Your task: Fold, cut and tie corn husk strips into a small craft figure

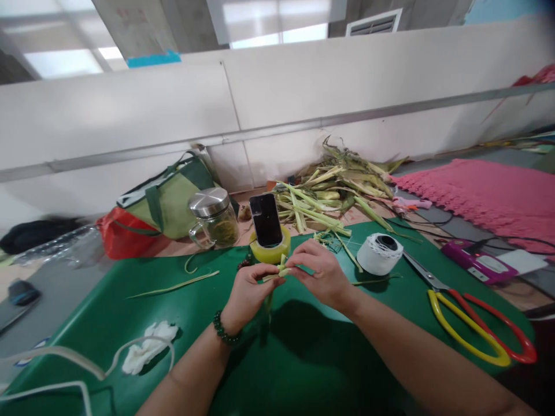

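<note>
Both hands meet above the green mat (191,323), close to its middle. Between the fingertips is a small piece of folded pale green leaf strips (282,269). My left hand (249,292), with a dark green bead bracelet at the wrist, pinches the piece from the left. From the right, my right hand (321,271) pinches it with thumb and fingers. A strip end hangs down below the left fingers. Just behind the hands, a black phone (265,219) leans upright in a yellow roll of tape (271,252).
Loose leaf strips (321,196) are heaped at the back. Right of the hands are a white roll (379,254) and large scissors (468,323) with red and yellow handles. A glass jar (214,219), a bag (169,202) and crumpled white tissue (150,346) lie leftward.
</note>
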Tool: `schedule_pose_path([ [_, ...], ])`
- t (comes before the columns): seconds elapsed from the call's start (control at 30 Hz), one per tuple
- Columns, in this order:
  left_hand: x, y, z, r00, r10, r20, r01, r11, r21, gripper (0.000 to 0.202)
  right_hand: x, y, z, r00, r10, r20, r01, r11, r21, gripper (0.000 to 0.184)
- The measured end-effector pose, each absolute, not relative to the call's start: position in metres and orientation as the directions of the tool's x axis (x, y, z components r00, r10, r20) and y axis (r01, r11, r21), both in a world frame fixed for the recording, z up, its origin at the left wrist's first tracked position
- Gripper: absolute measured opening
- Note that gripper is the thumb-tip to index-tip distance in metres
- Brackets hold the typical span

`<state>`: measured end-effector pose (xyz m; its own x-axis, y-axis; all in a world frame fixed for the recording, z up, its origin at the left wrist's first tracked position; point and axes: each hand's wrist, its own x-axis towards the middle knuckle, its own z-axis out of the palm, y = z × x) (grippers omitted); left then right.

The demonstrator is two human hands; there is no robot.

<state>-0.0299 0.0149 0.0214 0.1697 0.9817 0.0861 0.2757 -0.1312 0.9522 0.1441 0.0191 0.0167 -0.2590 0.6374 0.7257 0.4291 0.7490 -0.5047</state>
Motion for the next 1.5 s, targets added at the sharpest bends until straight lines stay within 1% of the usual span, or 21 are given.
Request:
schedule_pose_path([
  [0.07,-0.029,0.012,0.023,0.176,0.979,0.106,0.265,-0.151,0.952,0.016,0.145,0.018,0.017,-0.29,0.584,0.758,0.448,0.783,-0.432,0.013],
  [0.13,-0.028,0.01,0.025,0.17,0.975,0.142,0.249,-0.182,0.951,0.016,0.145,0.018,0.018,-0.314,0.555,0.77,0.447,0.802,-0.396,0.014],
  [0.27,-0.027,0.006,0.026,0.154,0.964,0.217,0.249,-0.25,0.936,0.013,0.146,0.016,0.021,-0.338,0.516,0.787,0.436,0.827,-0.355,0.012],
  [0.43,-0.027,0.004,0.025,0.15,0.952,0.266,0.253,-0.297,0.921,0.009,0.147,0.014,0.023,-0.389,0.491,0.78,0.444,0.841,-0.308,0.013],
  [0.7,-0.027,0.002,0.028,0.193,0.942,0.274,0.264,-0.319,0.91,0.011,0.146,0.01,0.027,-0.459,0.504,0.732,0.492,0.83,-0.262,0.018],
  [0.97,-0.026,0.003,0.028,0.225,0.941,0.252,0.296,-0.312,0.903,0.017,0.142,0.008,0.025,-0.504,0.504,0.701,0.594,0.792,-0.143,0.028],
  [1.07,-0.027,0.004,0.029,0.252,0.939,0.235,0.288,-0.305,0.908,0.018,0.142,0.008,0.024,-0.509,0.508,0.695,0.591,0.793,-0.147,0.029],
  [1.1,-0.028,0.005,0.029,0.259,0.938,0.231,0.284,-0.302,0.91,0.019,0.142,0.008,0.025,-0.505,0.511,0.695,0.58,0.798,-0.165,0.029],
  [1.17,-0.029,0.007,0.028,0.258,0.94,0.223,0.283,-0.294,0.913,0.021,0.144,0.009,0.025,-0.502,0.53,0.683,0.534,0.811,-0.237,0.025],
  [1.27,-0.03,0.01,0.027,0.233,0.95,0.208,0.288,-0.272,0.918,0.025,0.147,0.011,0.026,-0.509,0.6,0.617,0.426,0.798,-0.426,0.018],
  [1.33,-0.03,0.011,0.026,0.237,0.953,0.188,0.276,-0.251,0.928,0.027,0.148,0.013,0.026,-0.444,0.717,0.537,0.409,0.695,-0.591,0.013],
  [1.4,-0.028,0.01,0.026,0.256,0.952,0.165,0.258,-0.232,0.938,0.029,0.147,0.015,0.026,-0.324,0.856,0.404,0.419,0.512,-0.75,0.013],
  [1.43,-0.027,0.009,0.025,0.267,0.952,0.151,0.246,-0.219,0.944,0.029,0.146,0.016,0.027,-0.281,0.903,0.325,0.402,0.418,-0.814,0.017],
  [1.5,-0.025,0.008,0.024,0.282,0.953,0.109,0.205,-0.171,0.964,0.027,0.144,0.016,0.028,-0.287,0.938,0.195,0.314,0.285,-0.906,0.019],
])
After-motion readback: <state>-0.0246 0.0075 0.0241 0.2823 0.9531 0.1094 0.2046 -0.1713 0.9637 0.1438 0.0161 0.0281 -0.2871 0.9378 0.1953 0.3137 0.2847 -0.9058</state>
